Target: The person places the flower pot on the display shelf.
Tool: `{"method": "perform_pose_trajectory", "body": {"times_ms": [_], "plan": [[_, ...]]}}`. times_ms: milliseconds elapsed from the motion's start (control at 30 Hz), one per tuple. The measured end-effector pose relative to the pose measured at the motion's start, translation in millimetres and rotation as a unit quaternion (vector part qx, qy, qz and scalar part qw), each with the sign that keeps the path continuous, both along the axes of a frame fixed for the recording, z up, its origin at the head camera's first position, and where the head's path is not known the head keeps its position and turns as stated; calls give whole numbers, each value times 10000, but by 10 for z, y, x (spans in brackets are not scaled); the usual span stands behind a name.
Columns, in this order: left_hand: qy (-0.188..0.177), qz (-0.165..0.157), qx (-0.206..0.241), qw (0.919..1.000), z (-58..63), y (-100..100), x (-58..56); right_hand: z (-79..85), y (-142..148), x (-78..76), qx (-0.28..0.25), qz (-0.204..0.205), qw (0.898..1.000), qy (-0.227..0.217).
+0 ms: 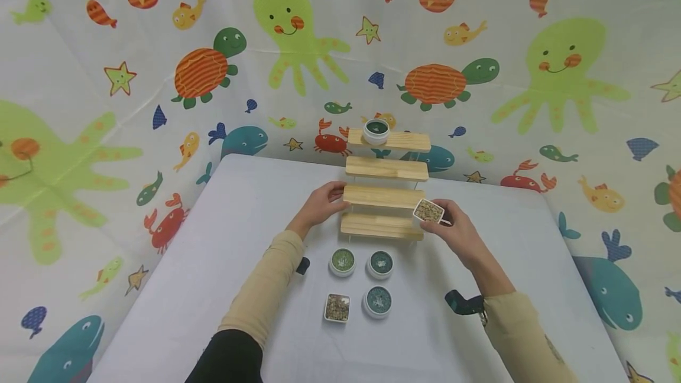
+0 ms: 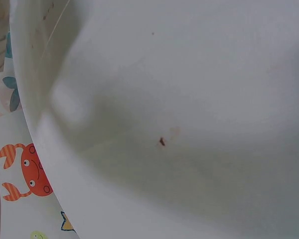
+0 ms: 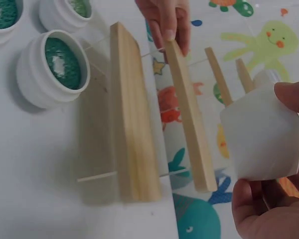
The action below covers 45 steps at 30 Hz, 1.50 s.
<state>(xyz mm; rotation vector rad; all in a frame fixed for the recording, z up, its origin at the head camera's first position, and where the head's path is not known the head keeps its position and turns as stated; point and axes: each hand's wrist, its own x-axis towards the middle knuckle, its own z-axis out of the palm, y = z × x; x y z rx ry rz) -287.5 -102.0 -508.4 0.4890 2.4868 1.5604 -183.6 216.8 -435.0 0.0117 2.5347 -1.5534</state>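
A small white square pot (image 1: 428,211) filled with pale gravel-like bits is gripped by my right hand (image 1: 456,230), at the right end of a wooden tiered shelf stand (image 1: 384,196). The right wrist view shows thumb and fingers on opposite sides of the pot (image 3: 261,134). My left hand (image 1: 321,204) pinches the left end of the second board from the bottom; its thumb lies on that board (image 3: 192,119) in the right wrist view. A white round pot with dark green filling (image 1: 376,130) sits on the top board. Only bare table shows in the left wrist view beside the hand's edge.
In front of the stand are a light green round pot (image 1: 342,261), two teal round pots, one nearer the stand (image 1: 380,263) and one closer to me (image 1: 378,301), and a square pot of brown bits (image 1: 337,308). A patterned sea-animal curtain (image 1: 319,28) hangs behind the white table (image 1: 266,194).
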Motion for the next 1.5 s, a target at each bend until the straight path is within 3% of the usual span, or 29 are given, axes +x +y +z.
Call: {"method": "perform_pose_trajectory", "body": {"times_ms": [500, 1500], "plan": [[-39, 23, -48, 10000, 12, -1, 6, 245, -100, -309, -265, -335, 9990, 111], [-61, 72, -125, 9999, 36, 15, 22, 482, -134, -838, -403, -864, 9950, 310]]}}
